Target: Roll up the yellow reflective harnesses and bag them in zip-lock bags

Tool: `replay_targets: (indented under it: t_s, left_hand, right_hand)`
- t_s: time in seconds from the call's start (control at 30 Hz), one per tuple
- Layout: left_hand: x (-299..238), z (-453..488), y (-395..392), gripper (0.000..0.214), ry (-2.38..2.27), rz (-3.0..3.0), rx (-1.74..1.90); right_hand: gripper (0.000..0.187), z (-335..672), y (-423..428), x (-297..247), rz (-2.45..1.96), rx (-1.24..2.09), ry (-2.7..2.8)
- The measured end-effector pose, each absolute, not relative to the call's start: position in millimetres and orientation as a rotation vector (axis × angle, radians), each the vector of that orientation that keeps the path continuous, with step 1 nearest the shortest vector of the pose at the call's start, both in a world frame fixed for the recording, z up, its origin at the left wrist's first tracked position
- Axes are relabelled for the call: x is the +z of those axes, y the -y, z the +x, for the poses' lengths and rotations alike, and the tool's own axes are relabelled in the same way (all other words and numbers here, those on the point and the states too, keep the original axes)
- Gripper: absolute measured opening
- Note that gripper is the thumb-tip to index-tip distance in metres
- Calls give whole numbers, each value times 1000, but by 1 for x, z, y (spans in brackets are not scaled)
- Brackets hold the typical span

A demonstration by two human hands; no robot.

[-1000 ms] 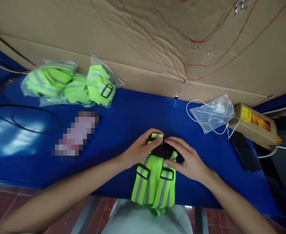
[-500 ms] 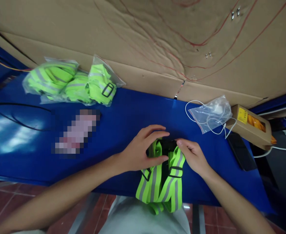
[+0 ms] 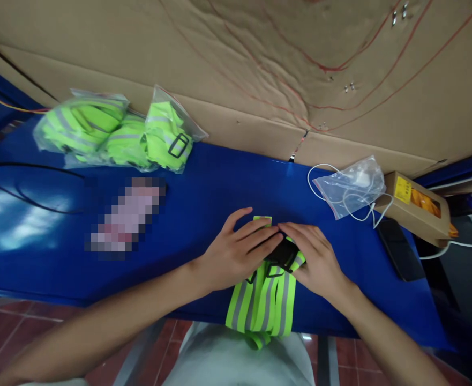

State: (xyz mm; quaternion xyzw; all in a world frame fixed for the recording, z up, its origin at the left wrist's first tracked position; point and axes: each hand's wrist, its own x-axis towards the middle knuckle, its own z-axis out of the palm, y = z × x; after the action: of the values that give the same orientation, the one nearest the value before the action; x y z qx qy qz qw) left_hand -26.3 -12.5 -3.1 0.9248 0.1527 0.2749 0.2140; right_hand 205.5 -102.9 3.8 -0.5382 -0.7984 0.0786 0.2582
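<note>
A neon yellow-green reflective strap vest [image 3: 260, 311] with grey stripes lies folded at the near table edge, its loops hanging over toward my lap. My left hand [image 3: 236, 254] lies across its upper part from the left, forefinger raised, other fingers over the bundle, thumb hidden. From the right, my right hand [image 3: 320, 260] grips the bundle, fingers bent over its top. Between both hands shows a black piece [image 3: 282, 252] of the vest. Dark strap sliders sit just below it, partly covered. The fingertips of the two hands nearly meet.
Bagged green reflective straps [image 3: 87, 126] lie at the back left, near a blurred-out pinkish item [image 3: 127, 217]. To the right are a clear bag [image 3: 352, 185] with a white cable, a cardboard box [image 3: 418, 206] and a black phone [image 3: 398, 249]. A brown cardboard panel [image 3: 239, 80] stands behind.
My left hand has gone from spread beside the straps to lying over them. My right hand has turned inward over the black piece. The strap loops now hang closer together.
</note>
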Motion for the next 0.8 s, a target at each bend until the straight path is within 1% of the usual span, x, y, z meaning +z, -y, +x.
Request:
replay_targets:
  t_s: [0.1, 0.27, 0.43, 0.57, 0.7, 0.8]
  left_hand:
    - [4, -24, 10, 43, -401, 2540, 714]
    - [6, -22, 3, 43, -431, 2425, 674]
    - [3, -22, -3, 40, -377, 2434, 633]
    - [-1, -21, -2, 31, -371, 2442, 670]
    - [-12, -18, -2, 29, -350, 2469, 629]
    - [-20, -16, -6, 29, -370, 2497, 605]
  right_hand:
    - [61, 209, 103, -2, -1410, 317, 2200]
    - [80, 214, 104, -6, -1366, 501, 2168]
    - [82, 215, 103, -7, -1349, 623, 2110]
    - [82, 215, 101, -8, -1330, 575, 2131]
    - [73, 202, 101, -3, -1385, 372, 2261]
    - [79, 184, 103, 1, -1528, 178, 2357]
